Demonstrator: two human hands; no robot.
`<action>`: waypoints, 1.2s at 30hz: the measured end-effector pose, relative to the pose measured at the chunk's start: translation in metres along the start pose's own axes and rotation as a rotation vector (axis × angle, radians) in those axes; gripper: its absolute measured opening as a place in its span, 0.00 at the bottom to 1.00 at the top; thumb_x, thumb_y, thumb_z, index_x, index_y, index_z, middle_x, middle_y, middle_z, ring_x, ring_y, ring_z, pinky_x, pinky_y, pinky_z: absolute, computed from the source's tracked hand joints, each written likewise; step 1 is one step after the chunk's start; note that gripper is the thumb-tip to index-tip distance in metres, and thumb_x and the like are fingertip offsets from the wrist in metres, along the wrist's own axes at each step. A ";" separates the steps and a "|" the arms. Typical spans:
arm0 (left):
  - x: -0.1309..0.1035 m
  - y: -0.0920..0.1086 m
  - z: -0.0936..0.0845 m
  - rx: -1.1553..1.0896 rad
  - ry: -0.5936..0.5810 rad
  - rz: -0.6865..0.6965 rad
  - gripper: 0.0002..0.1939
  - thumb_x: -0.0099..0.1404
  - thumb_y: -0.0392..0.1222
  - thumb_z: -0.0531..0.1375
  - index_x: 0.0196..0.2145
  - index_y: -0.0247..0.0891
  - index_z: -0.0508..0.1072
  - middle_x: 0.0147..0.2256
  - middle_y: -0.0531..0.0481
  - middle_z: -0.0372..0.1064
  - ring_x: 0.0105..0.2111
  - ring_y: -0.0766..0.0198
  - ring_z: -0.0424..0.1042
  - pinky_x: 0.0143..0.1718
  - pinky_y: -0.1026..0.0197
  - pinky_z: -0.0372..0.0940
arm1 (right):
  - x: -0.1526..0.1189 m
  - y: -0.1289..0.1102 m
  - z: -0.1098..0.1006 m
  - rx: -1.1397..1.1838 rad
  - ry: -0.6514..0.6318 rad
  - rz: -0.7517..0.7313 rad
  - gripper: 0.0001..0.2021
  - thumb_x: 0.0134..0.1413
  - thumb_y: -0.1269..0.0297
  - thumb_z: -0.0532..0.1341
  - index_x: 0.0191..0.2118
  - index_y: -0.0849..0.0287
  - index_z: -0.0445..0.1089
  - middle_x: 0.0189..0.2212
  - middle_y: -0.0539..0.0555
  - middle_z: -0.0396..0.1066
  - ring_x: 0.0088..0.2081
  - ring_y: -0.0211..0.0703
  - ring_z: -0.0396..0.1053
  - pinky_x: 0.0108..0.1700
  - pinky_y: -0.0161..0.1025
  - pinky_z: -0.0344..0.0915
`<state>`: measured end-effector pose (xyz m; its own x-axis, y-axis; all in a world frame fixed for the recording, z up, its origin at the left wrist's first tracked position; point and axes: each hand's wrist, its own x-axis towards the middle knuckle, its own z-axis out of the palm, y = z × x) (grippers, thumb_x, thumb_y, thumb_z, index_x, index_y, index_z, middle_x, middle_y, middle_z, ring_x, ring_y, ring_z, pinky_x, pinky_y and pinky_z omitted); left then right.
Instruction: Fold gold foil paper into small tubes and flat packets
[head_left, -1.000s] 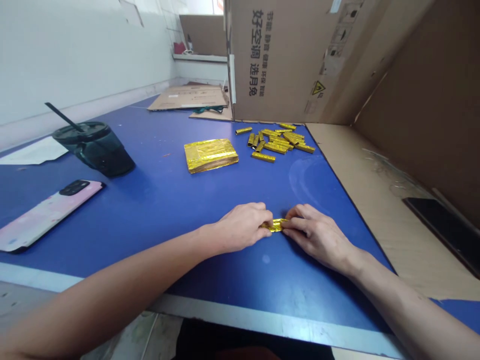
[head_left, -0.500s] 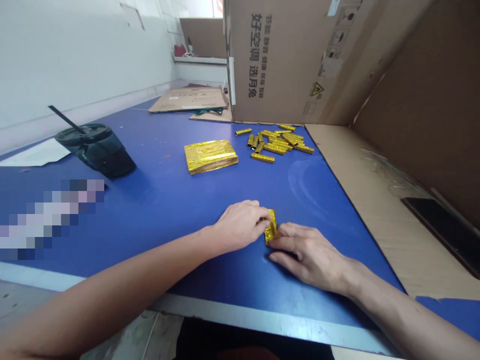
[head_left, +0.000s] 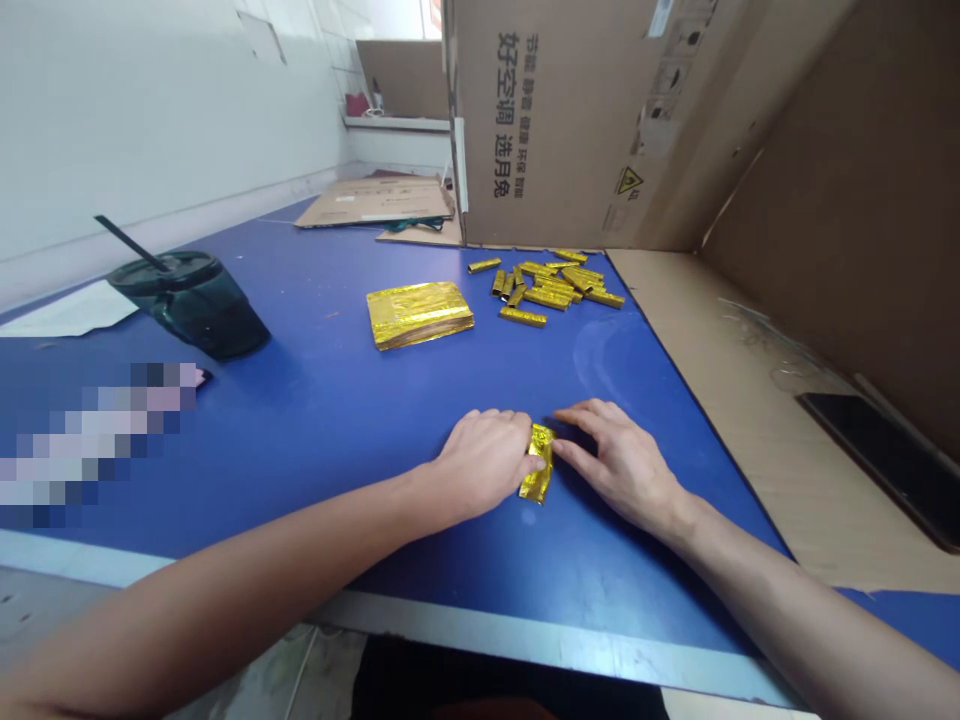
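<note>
A small folded piece of gold foil [head_left: 537,470] lies on the blue table [head_left: 337,400], pointing away from me. My left hand [head_left: 484,462] presses against its left side with curled fingers. My right hand [head_left: 619,462] rests flat beside it, fingertips touching its right edge near the top. Farther back lie a flat stack of gold foil sheets [head_left: 418,312] and a pile of several folded gold foil sticks [head_left: 553,281].
A dark cup with a straw [head_left: 187,303] stands at the left, with a blurred flat object [head_left: 90,440] in front of it. A large cardboard box [head_left: 570,110] stands behind the pile. Cardboard sheets [head_left: 757,400] cover the right side, with a dark phone [head_left: 885,460] on them.
The gold foil piece has turned from lying crosswise between my fingertips to lying lengthwise. My right hand moved from below it to its right side.
</note>
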<state>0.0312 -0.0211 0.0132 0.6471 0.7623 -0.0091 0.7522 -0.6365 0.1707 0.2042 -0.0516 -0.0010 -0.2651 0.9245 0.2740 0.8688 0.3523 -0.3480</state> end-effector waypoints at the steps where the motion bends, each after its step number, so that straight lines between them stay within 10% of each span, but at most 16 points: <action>1: 0.000 0.001 0.001 -0.015 -0.003 0.027 0.11 0.60 0.45 0.53 0.34 0.34 0.66 0.32 0.44 0.69 0.35 0.54 0.68 0.35 0.55 0.60 | 0.001 0.000 0.001 -0.018 -0.012 -0.013 0.14 0.53 0.60 0.54 0.43 0.60 0.68 0.41 0.59 0.68 0.43 0.49 0.65 0.43 0.47 0.63; 8: -0.005 0.006 0.004 -0.044 0.011 0.100 0.09 0.61 0.44 0.52 0.32 0.35 0.65 0.31 0.47 0.67 0.34 0.57 0.67 0.36 0.56 0.60 | -0.001 0.000 0.004 0.030 -0.089 -0.021 0.08 0.50 0.64 0.57 0.36 0.61 0.68 0.48 0.62 0.64 0.52 0.51 0.58 0.51 0.50 0.56; 14: -0.008 0.009 0.006 -0.145 0.047 0.120 0.06 0.61 0.40 0.52 0.29 0.35 0.65 0.31 0.48 0.65 0.35 0.59 0.65 0.37 0.57 0.60 | -0.004 -0.001 -0.004 0.253 -0.061 0.011 0.01 0.50 0.70 0.56 0.30 0.58 0.63 0.36 0.55 0.68 0.40 0.43 0.65 0.44 0.45 0.61; 24: -0.007 0.002 0.005 -0.925 0.022 0.019 0.12 0.62 0.43 0.49 0.29 0.34 0.66 0.25 0.52 0.67 0.23 0.70 0.67 0.27 0.66 0.61 | -0.009 -0.005 -0.011 0.629 0.196 0.104 0.05 0.50 0.63 0.59 0.31 0.58 0.63 0.27 0.50 0.66 0.30 0.38 0.65 0.34 0.37 0.63; 36: -0.011 0.004 0.002 -0.833 0.159 0.044 0.08 0.62 0.39 0.51 0.27 0.36 0.65 0.22 0.58 0.64 0.20 0.75 0.61 0.26 0.69 0.57 | -0.012 -0.012 -0.015 0.687 0.250 0.000 0.02 0.50 0.66 0.59 0.32 0.57 0.66 0.30 0.52 0.67 0.32 0.39 0.66 0.36 0.38 0.64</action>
<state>0.0271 -0.0324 0.0118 0.6019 0.7858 0.1425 0.3493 -0.4195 0.8379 0.2033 -0.0694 0.0133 -0.0902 0.8926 0.4418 0.3883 0.4400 -0.8097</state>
